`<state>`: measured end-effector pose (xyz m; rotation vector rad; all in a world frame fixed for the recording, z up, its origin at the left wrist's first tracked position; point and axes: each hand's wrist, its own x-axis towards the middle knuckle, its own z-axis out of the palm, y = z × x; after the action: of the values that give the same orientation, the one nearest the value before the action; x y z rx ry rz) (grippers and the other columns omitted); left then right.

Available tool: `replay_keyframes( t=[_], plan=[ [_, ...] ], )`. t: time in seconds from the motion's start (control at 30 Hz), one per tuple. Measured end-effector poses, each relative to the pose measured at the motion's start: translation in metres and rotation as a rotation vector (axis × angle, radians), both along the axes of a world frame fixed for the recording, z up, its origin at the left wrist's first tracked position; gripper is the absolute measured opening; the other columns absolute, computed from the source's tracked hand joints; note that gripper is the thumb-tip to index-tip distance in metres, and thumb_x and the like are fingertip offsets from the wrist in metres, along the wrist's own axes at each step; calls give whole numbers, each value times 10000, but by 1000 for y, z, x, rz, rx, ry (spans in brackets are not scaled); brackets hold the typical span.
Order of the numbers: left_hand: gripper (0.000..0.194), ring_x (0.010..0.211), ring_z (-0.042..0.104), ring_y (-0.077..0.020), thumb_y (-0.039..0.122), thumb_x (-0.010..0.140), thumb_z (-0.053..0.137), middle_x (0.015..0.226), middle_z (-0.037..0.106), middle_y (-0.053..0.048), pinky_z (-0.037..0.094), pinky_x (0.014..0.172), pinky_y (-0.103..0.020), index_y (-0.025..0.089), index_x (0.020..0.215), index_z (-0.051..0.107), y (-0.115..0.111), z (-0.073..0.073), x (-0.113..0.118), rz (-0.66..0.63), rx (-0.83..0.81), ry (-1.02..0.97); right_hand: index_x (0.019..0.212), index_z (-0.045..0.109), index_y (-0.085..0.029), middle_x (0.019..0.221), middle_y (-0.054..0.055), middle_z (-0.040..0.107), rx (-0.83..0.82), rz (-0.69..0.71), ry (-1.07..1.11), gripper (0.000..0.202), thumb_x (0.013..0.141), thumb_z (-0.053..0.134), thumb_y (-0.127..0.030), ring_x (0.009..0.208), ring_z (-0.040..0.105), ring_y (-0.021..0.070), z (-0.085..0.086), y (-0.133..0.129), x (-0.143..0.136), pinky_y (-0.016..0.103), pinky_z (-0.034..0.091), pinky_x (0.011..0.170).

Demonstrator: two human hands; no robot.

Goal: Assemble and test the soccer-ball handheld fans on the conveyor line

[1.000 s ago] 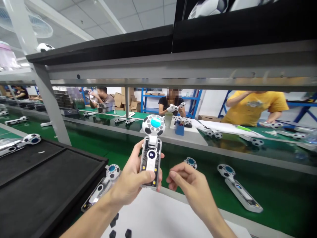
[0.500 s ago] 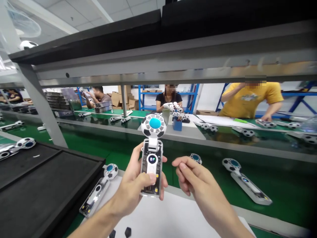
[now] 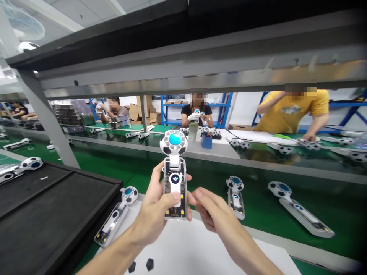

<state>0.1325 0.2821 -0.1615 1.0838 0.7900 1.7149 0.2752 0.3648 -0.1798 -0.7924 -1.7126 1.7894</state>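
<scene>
My left hand [image 3: 156, 210] grips a handheld fan [image 3: 175, 187] upright, its thumb pressing the white strip below a small lit display. The fan has a clear body with dark circuitry inside and a round football-patterned head with a blue centre. My right hand [image 3: 213, 208] has its fingers curled and pressed together at the fan's right edge, by the left fingertips. Whatever those fingers may hold is hidden. Under my hands is a white sheet [image 3: 172, 248] with black pentagon pieces [image 3: 149, 264] on it.
A similar fan [image 3: 116, 217] lies against a black tray [image 3: 43, 214] at left. Two more fans [image 3: 235, 196] [image 3: 301, 210] rest on the green belt [image 3: 258, 229] at right. A grey beam [image 3: 186, 72] crosses overhead. Across the belt sit co-workers, one in a yellow shirt [image 3: 295, 112], near a blue box [image 3: 206, 140].
My right hand has moved left to the fan's edge. The fan's display reads differently. A fan on the belt, formerly behind my right hand, now shows more fully.
</scene>
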Motion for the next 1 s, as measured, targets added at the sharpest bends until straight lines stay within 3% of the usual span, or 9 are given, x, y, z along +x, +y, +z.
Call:
replay_keyframes(
  t=[0.1, 0.3, 0.43, 0.53, 0.77, 1.0],
  plan=[
    [521, 715, 680, -187, 211, 872, 633, 1241, 585, -109, 542, 580, -328, 294, 1300, 348, 0, 1, 1, 8, 6, -2, 793, 501, -206, 725, -21, 453, 259, -45, -69, 462, 965, 412, -626, 665, 337, 139, 7, -6, 3, 269, 255, 588],
    [633, 639, 662, -156, 231, 851, 671, 1205, 597, -109, 529, 581, -316, 301, 1339, 275, -1, 0, 2, -32, 11, -11, 930, 560, -233, 860, -1, 592, 341, 38, -84, 466, 988, 340, -640, 852, 511, 190, 16, -14, 8, 294, 354, 735],
    [370, 596, 645, -145, 357, 911, 613, 1063, 628, -78, 494, 511, -270, 241, 1170, 376, 0, 2, 2, 31, -17, -21, 825, 561, -211, 814, 12, 534, 463, 97, -202, 535, 950, 364, -693, 759, 468, 186, 9, -17, 8, 291, 333, 656],
    [194, 542, 621, -116, 327, 961, 541, 985, 629, -27, 493, 489, -260, 229, 1041, 394, 2, 2, 3, 113, -27, 0, 832, 565, -201, 772, 0, 464, 518, 122, -307, 487, 902, 491, -677, 712, 389, 169, 3, -21, 6, 278, 286, 608],
    [286, 870, 723, -226, 229, 894, 639, 974, 684, -18, 615, 659, -339, 226, 1037, 392, 3, -5, 6, 200, -21, 7, 889, 618, -179, 677, -51, 229, 306, 126, -149, 323, 888, 611, -502, 620, 220, 127, 2, -23, -4, 261, 185, 541],
    [258, 666, 669, -181, 254, 771, 768, 705, 671, -23, 556, 601, -278, 159, 922, 581, 3, -5, 2, 255, -234, 49, 860, 547, -196, 725, -30, 388, 564, 74, -196, 114, 902, 606, -284, 646, 351, 139, -12, -30, -9, 260, 270, 556]
  ],
)
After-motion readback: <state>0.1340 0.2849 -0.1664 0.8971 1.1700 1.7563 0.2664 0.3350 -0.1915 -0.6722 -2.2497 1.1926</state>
